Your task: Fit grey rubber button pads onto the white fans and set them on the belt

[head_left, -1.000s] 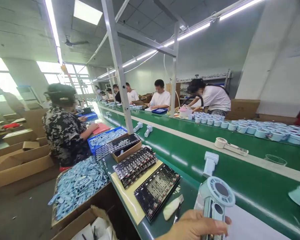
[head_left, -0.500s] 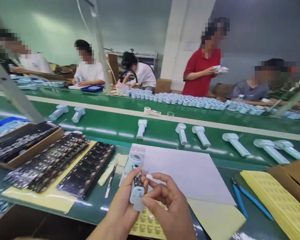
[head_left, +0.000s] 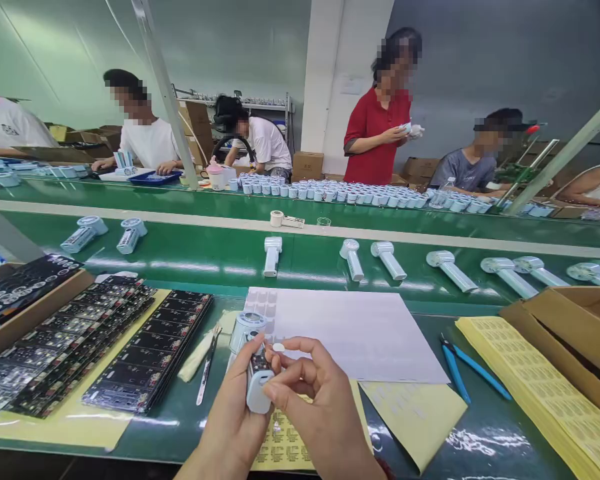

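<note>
My left hand point(head_left: 237, 393) is wrapped round a light blue handheld fan point(head_left: 253, 327), its round head pointing away and the end of its handle towards me. A dark circuit board point(head_left: 260, 362) shows along the handle. Over the handle's end lies a pale, thin sticker point(head_left: 260, 395), below a small slot. The thumb of my right hand point(head_left: 315, 400) touches the sticker's edge, the other fingers curled in a pinch. By the right index fingertip is a small white oval piece point(head_left: 279, 347); how it is held is unclear. Beneath the hands lies a yellow label sheet point(head_left: 283, 447).
Stacked circuit boards point(head_left: 153, 353) and tweezers point(head_left: 209, 367) lie left. White paper point(head_left: 350, 333) is ahead. Blue-handled cutters point(head_left: 473, 370), yellow label sheets point(head_left: 545, 387) and a cardboard box point(head_left: 570, 347) sit right. Several fans point(head_left: 350, 259) rest on the green conveyor point(head_left: 310, 257); co-workers sit or stand beyond.
The sticker hung below the handle's end and now lies over it. The handle's end has tilted up towards me. My view has shifted to the right.
</note>
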`<state>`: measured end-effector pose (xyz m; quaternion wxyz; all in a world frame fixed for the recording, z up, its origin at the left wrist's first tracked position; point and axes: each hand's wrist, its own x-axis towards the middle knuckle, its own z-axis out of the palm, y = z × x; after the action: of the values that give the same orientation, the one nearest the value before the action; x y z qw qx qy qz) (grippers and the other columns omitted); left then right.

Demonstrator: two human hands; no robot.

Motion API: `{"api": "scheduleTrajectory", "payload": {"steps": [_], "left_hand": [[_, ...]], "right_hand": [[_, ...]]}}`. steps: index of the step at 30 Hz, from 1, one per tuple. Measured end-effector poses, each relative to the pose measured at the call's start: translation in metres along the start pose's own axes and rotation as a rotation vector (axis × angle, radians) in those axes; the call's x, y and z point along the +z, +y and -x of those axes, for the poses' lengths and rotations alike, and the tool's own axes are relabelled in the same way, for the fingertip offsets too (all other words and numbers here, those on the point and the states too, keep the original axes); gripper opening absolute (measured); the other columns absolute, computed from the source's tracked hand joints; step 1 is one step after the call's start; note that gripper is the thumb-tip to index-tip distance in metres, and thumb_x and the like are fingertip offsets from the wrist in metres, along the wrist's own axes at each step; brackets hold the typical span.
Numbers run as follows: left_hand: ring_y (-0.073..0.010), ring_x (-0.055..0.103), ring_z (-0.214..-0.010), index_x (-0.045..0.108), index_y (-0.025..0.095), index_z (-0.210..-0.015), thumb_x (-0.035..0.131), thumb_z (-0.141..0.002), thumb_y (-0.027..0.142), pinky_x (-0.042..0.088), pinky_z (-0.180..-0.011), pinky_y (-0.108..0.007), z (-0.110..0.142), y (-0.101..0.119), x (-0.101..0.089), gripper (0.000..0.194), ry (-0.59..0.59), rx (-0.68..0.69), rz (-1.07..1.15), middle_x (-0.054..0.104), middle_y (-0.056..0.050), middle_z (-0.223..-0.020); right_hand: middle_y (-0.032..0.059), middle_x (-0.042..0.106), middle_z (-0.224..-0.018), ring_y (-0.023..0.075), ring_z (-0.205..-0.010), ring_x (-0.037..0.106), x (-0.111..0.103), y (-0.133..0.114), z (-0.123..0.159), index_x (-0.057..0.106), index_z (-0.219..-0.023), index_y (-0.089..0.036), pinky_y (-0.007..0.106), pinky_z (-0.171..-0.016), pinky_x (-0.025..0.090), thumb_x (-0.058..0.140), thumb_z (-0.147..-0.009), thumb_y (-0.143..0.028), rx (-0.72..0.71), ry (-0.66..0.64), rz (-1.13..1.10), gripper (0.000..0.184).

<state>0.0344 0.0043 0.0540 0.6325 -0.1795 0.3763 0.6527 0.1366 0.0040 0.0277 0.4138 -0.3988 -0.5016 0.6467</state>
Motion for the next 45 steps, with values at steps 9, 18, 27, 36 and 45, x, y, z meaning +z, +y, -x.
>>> {"api": "scheduleTrajectory", "payload": {"steps": [9,18,27,36,45], "left_hand": [[-0.0076,0.057,-0.049,0.055,0.012,-0.082,0.049,-0.096,0.017,0.053,-0.048,-0.016,0.000,-0.004,-0.001,0.017,0.018,-0.043,0.112,0.054,-0.001,-0.064],[-0.0055,0.057,-0.043,0.060,0.009,-0.089,0.046,-0.095,0.011,0.054,-0.045,-0.014,0.008,-0.003,-0.004,0.015,-0.011,-0.113,-0.064,0.059,-0.003,-0.068],[-0.0284,0.076,-0.084,0.067,0.010,-0.091,0.079,-0.065,0.003,0.063,-0.073,-0.031,-0.023,-0.017,-0.057,0.030,-0.084,0.243,-0.821,0.076,-0.018,-0.100],[-0.0305,0.076,-0.088,0.067,0.012,-0.098,0.088,-0.058,0.013,0.062,-0.078,-0.034,-0.035,-0.019,-0.065,0.045,-0.134,0.272,-0.858,0.077,-0.018,-0.103],[-0.0244,0.075,-0.069,0.071,0.011,-0.092,0.086,-0.065,0.020,0.061,-0.064,-0.030,-0.018,-0.009,-0.052,0.032,-0.075,0.202,-0.782,0.078,-0.015,-0.088]], "right_hand": [[-0.0044,0.074,-0.074,0.0208,-0.093,0.073,0.008,-0.005,0.010,0.062,-0.109,-0.026,0.032,-0.087,0.058,0.069,-0.073,-0.017,-0.115,0.097,0.150,0.038],[0.0043,0.068,-0.104,0.0222,-0.092,0.070,-0.028,0.013,0.007,0.045,-0.135,-0.029,0.028,-0.064,0.058,0.077,-0.077,-0.034,-0.145,0.185,0.206,0.066],[0.0088,0.062,-0.107,0.0190,-0.084,0.064,-0.082,0.042,0.020,0.067,-0.080,-0.019,0.027,-0.061,0.054,0.058,-0.091,-0.033,-0.073,0.163,0.529,0.020],[0.0047,0.060,-0.098,0.0146,-0.065,0.056,-0.071,0.050,0.000,0.064,-0.077,-0.020,0.030,-0.067,0.047,0.054,-0.088,-0.021,-0.166,0.173,0.636,0.014],[0.0037,0.057,-0.102,0.0116,-0.069,0.051,-0.070,0.020,0.018,0.066,-0.082,-0.020,0.023,-0.054,0.038,0.066,-0.087,-0.035,-0.099,0.033,0.279,0.016]]}}
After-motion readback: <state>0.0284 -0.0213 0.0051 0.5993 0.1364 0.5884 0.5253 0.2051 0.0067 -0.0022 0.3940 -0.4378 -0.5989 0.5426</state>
